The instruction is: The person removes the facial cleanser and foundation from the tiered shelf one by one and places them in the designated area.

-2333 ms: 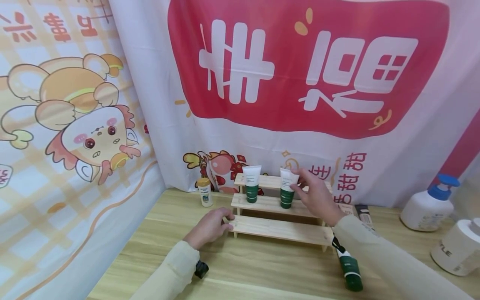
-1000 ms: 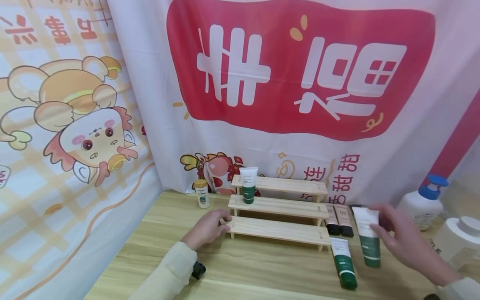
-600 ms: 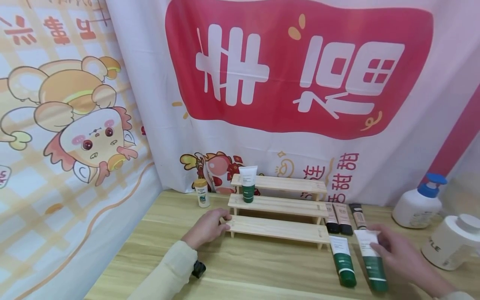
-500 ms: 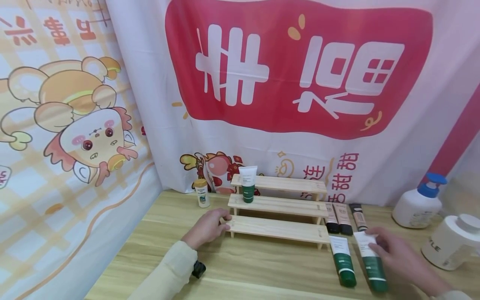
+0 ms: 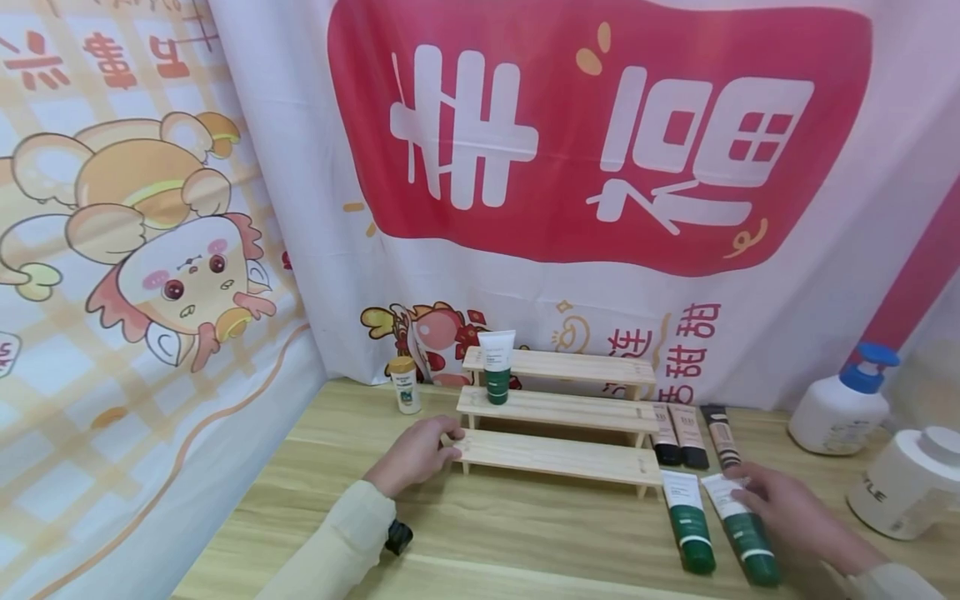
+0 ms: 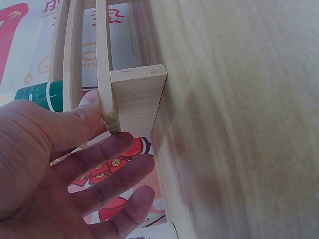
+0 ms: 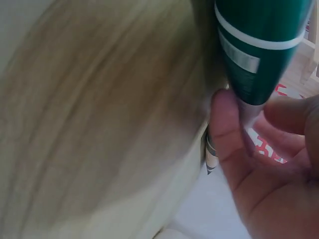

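Note:
My left hand [image 5: 417, 455] grips the left end of the lowest board of a three-step wooden display rack [image 5: 555, 458]. In the left wrist view the thumb lies on the board [image 6: 104, 74] and the forefinger is at its underside. With my right hand [image 5: 791, 510] I pinch the white crimped end of a green-and-white squeeze tube [image 5: 750, 542], low at the table; the right wrist view shows its green part [image 7: 261, 45] beyond thumb and finger. A matching tube [image 5: 688, 525] lies just left of it. Another tube [image 5: 497, 367] stands upright on the middle step.
Two beige tubes with black caps [image 5: 688, 437] and a darker striped tube [image 5: 722, 435] lie right of the rack. A blue-topped pump bottle [image 5: 840, 414] and a white container [image 5: 900, 483] stand far right. A small yellow-capped bottle [image 5: 405, 386] stands left.
My right hand has lifted a tube off the middle step, carried it right and lowered it beside the matching tube; its white end has since shifted slightly left. The left hand keeps its place.

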A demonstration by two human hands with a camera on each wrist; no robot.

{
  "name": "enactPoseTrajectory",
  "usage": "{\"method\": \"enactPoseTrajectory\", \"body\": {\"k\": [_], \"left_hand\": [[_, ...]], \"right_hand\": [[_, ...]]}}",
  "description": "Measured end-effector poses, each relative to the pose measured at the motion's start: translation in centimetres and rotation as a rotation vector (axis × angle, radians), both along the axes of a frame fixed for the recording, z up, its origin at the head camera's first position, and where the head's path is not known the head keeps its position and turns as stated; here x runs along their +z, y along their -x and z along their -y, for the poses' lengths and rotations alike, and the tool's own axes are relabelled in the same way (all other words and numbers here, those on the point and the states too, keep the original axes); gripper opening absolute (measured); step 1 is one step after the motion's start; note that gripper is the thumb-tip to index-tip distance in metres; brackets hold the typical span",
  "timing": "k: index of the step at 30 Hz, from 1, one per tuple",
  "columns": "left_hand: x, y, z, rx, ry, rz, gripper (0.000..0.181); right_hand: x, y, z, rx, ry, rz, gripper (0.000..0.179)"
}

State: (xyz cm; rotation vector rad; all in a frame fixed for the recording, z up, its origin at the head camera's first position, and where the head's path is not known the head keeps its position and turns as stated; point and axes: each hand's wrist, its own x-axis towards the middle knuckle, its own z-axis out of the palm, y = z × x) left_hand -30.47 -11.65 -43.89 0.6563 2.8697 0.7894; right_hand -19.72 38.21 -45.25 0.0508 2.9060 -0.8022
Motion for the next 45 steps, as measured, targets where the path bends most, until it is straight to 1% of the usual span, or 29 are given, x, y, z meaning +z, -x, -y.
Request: {"method": "enactPoseTrajectory", "body": {"k": [5, 8, 12, 14, 17, 21, 23, 28, 32, 37, 45], "left_hand": [[0.1, -0.1, 0.0, 0.002, -0.003, 0.01, 0.019], [0.1, -0.2, -0.1, 0.002, -0.004, 0.011, 0.019], [0.2, -0.2, -0.1, 0.003, 0.0, 0.007, 0.018], [0.1, -0.2, -0.1, 0.008, 0.001, 0.008, 0.018], [0.1, -0.2, -0.1, 0.016, 0.004, 0.009, 0.018], [0.0, -0.2, -0.1, 0.014, 0.007, 0.005, 0.019], [0.0, -0.1, -0.1, 0.012, 0.007, 0.003, 0.019], [0.0, -0.1, 0.0, 0.006, 0.005, 0.0, 0.019], [0.0, -0.1, 0.0, 0.001, 0.0, 0.004, 0.02], [0.0, -0.1, 0.0, -0.002, 0.003, -0.006, 0.02], [0.0, 0.0, 0.0, -0.002, 0.002, -0.002, 0.02]], "right_hand": [[-0.3, 0.0, -0.3, -0.008, -0.02, 0.051, 0.03], [-0.5, -0.1, -0.2, -0.016, -0.039, 0.056, 0.032], [-0.6, 0.0, 0.1, -0.032, -0.064, 0.057, 0.046], [-0.5, 0.0, 0.3, -0.048, -0.061, 0.085, 0.056], [-0.3, 0.1, 0.5, -0.062, -0.06, 0.12, 0.062], [-0.3, 0.2, 0.6, -0.072, -0.064, 0.14, 0.058], [-0.3, 0.3, 0.7, -0.075, -0.073, 0.138, 0.053], [-0.4, 0.5, 0.9, -0.094, -0.09, 0.135, 0.047], [-0.5, 0.6, 1.0, -0.117, -0.085, 0.142, 0.044], [-0.6, 0.7, 1.1, -0.124, -0.081, 0.132, 0.037], [-0.6, 1.2, 1.2, -0.141, -0.096, 0.125, 0.035]]}}
